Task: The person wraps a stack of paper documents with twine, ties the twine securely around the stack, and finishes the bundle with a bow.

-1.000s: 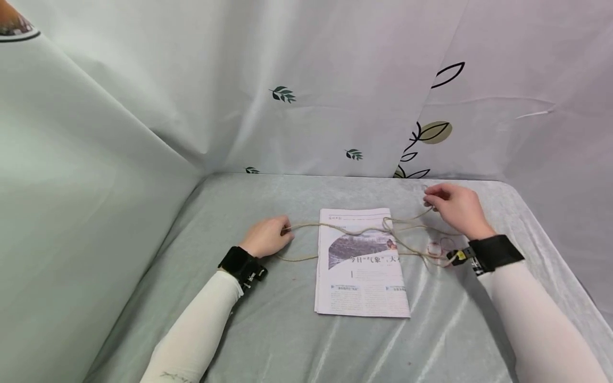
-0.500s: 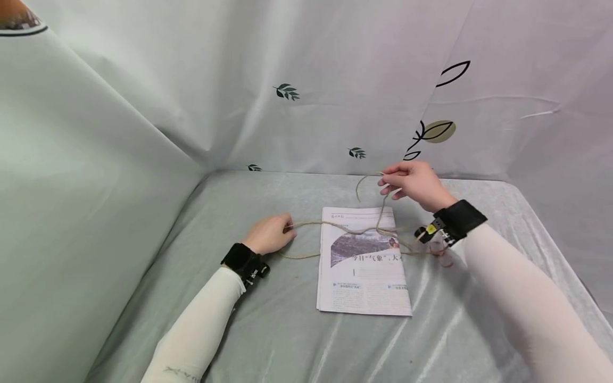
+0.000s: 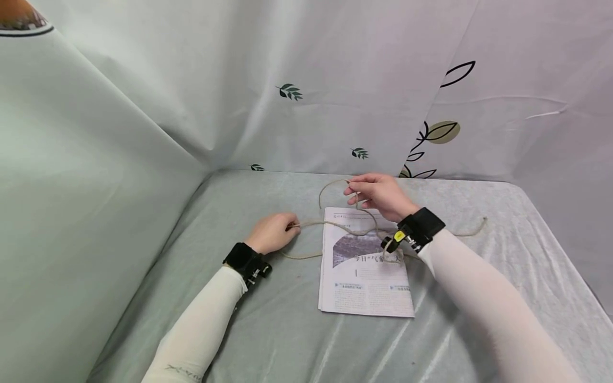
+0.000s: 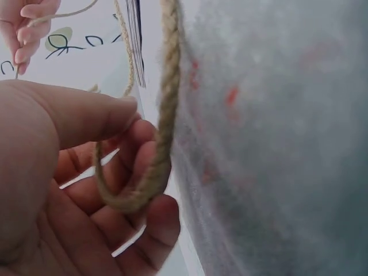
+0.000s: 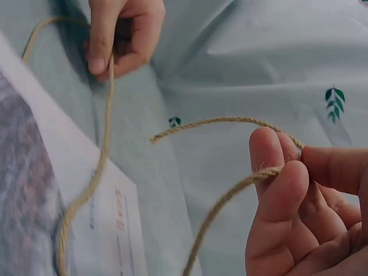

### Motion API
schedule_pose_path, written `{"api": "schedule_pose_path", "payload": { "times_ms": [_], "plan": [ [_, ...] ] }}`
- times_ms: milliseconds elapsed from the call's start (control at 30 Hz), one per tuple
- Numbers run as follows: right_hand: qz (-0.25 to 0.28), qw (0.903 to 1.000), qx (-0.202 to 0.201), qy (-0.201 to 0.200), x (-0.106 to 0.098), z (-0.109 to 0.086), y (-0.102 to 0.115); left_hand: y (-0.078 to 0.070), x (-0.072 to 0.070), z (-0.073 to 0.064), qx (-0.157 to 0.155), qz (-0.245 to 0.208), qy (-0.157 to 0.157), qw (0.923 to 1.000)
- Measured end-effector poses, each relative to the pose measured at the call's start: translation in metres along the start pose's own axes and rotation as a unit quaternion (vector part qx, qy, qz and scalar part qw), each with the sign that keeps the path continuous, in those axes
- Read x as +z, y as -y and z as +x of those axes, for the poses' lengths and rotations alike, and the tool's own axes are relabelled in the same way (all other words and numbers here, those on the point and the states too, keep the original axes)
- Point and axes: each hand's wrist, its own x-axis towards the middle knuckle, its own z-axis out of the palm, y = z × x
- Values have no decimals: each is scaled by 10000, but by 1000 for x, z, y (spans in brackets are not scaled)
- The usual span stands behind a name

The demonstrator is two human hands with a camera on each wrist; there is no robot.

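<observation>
A folded newspaper [image 3: 369,290] lies on the cloth-covered table with a thin tan rope [image 3: 337,226] running across its upper part. Left of the paper, my left hand [image 3: 273,233] pinches a bend of the rope, which loops through the curled fingers in the left wrist view. My right hand [image 3: 380,196] is raised over the paper's top edge and pinches the rope near one end. That free end [image 5: 154,140] curves out past the fingertips in the right wrist view. Part of the rope on the paper is hidden behind my right wrist.
Grey velvety cloth covers the table [image 3: 282,340]. Another end of the rope [image 3: 483,219] lies to the right, beyond my right forearm. A pale curtain [image 3: 325,64] with leaf prints hangs along the back edge, and more sheeting [image 3: 96,186] stands at the left.
My right hand has moved left, from right of the newspaper to above its top edge, carrying the rope's end along. The left hand keeps its hold in nearly the same place.
</observation>
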Motion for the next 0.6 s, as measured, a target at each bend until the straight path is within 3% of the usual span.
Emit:
{"api": "schedule_pose_path", "payload": {
  "times_ms": [100,233,300,433,500,600],
  "plan": [
    [-163,9997,203,2,9,8,-6,0,-1,0,206,-78,-160,9996],
    [-1322,9907,335,-41,16,16,-17,0,-1,1,416,-135,-335,9985],
    [-2274,9736,195,-47,19,18,-22,1,0,1,448,-133,-377,9982],
    [-3944,9183,-220,-278,24,21,-29,3,2,2,464,-128,-400,9980],
    [-4401,8956,-427,-495,26,23,-31,3,1,2,499,-151,-400,9978],
    [-4708,8761,-562,-871,28,25,-34,3,1,2,630,-173,-419,9970]
  ]
}}
